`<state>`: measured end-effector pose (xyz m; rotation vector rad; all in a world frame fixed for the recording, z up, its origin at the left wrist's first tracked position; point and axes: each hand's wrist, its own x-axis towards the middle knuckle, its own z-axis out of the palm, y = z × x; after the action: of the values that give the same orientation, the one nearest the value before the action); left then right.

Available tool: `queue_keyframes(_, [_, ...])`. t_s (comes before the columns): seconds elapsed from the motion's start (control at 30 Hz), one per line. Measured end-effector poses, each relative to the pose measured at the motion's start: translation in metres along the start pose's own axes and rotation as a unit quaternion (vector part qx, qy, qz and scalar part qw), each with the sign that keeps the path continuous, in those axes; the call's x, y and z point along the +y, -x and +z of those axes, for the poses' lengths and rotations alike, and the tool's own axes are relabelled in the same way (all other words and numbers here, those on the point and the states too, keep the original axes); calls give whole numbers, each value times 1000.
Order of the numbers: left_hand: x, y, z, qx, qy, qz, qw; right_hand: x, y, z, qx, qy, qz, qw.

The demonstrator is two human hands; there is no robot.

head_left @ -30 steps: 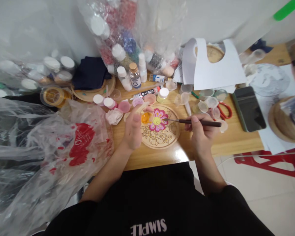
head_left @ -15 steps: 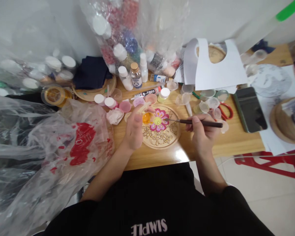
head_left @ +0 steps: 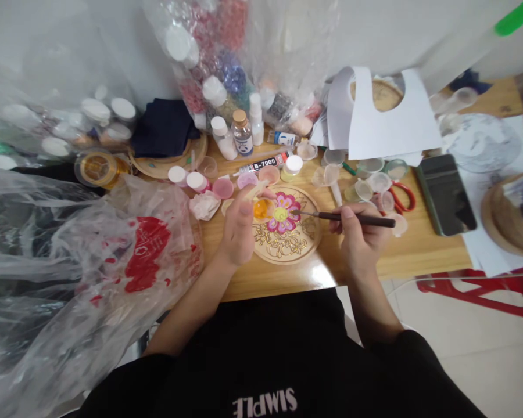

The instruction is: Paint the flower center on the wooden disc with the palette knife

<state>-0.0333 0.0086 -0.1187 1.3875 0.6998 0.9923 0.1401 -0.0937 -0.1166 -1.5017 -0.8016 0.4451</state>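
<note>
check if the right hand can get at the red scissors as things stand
Probably yes: the red scissors lie close beside the right hand, handles showing. But that hand grips the brush, and clear cups cover the blades.

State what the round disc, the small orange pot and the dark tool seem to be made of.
Round disc: probably pale wood, matt tan surface. Orange pot: likely clear plastic, contents show through. Dark tool: unclear; matt handle, possibly wood or plastic.

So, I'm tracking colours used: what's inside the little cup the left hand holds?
The cup in the left hand shows orange contents; whether paint or beads cannot be told. The hand covers its left side.
</note>
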Motion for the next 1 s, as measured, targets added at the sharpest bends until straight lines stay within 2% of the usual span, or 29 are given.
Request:
queue_keyframes(0.33, [2, -1, 0, -1, -7, 0, 1000, 0, 0, 0, 1, -14, 0, 1000])
queue_keyframes(0.6, [0, -1, 0, -1, 4, 9, 1000, -2, -3, -1, 34, -24, -34, 999])
queue_keyframes(0.83, [0, -1, 0, 1, 1, 8, 1000, -1, 0, -1, 17, -1, 8, 1000])
queue_keyframes(1.0, [0, -1, 1, 0, 4, 5, 1000, 0, 0, -2, 12, 3, 12, 1000])
